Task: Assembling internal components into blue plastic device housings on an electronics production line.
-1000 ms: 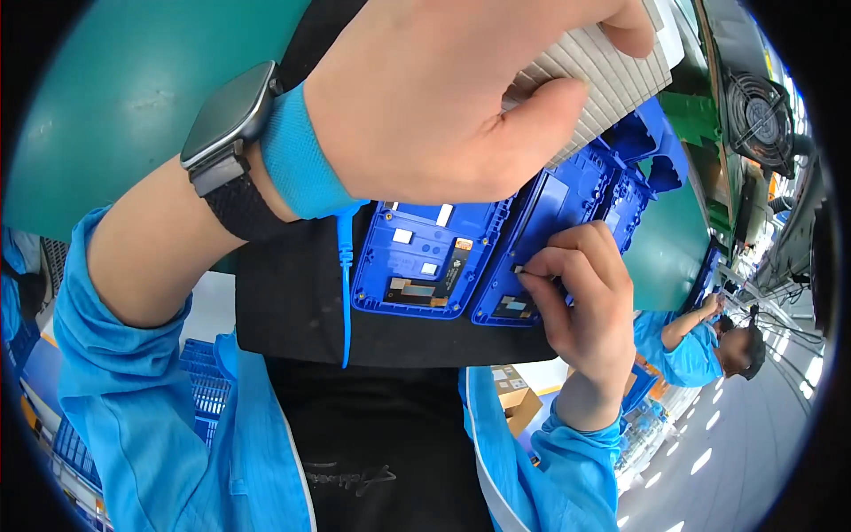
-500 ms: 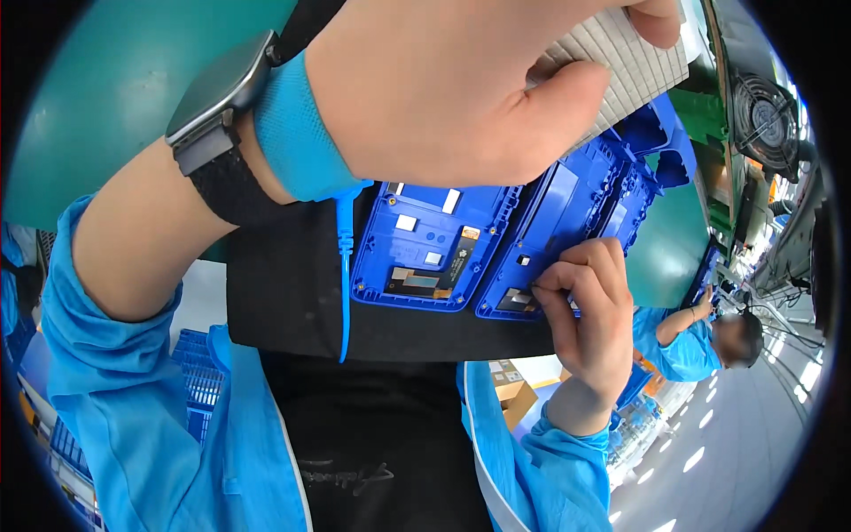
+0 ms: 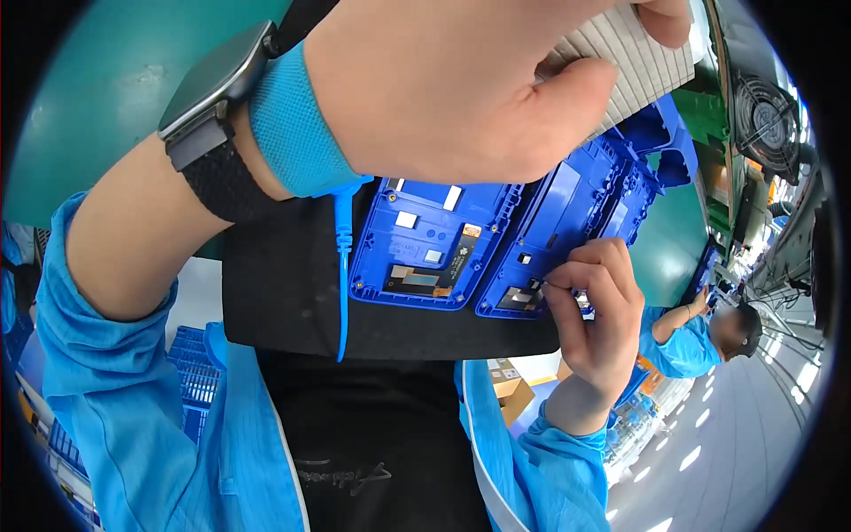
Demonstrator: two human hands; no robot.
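Note:
My left hand (image 3: pixel 461 97), with a watch and a blue wrist strap, reaches across the upper middle. Between its thumb and fingers is a grey sheet (image 3: pixel 634 66) scored into narrow strips. Lower right, my right hand (image 3: pixel 598 306) is closed in a pinch, its fingertips over the lower end of a blue plastic housing (image 3: pixel 554 217). Whatever the pinch holds, if anything, is too small to make out. Left of it lies a similar blue housing (image 3: pixel 417 244), with white pads and a dark flat cable inside. More blue housing parts (image 3: pixel 634 199) stand on the right, partly covered by my hands.
A black mat (image 3: pixel 275 293) lies beneath the housings on a green table (image 3: pixel 115 106). The strap's blue cord (image 3: pixel 344 293) hangs across the mat. A fan (image 3: pixel 767 124) is at the far right. Another person (image 3: pixel 687 341) in blue works beyond the right side.
My right hand has shifted slightly right, baring more of the window at the housing's lower end. My left hand, still on the grey sheet, has barely moved.

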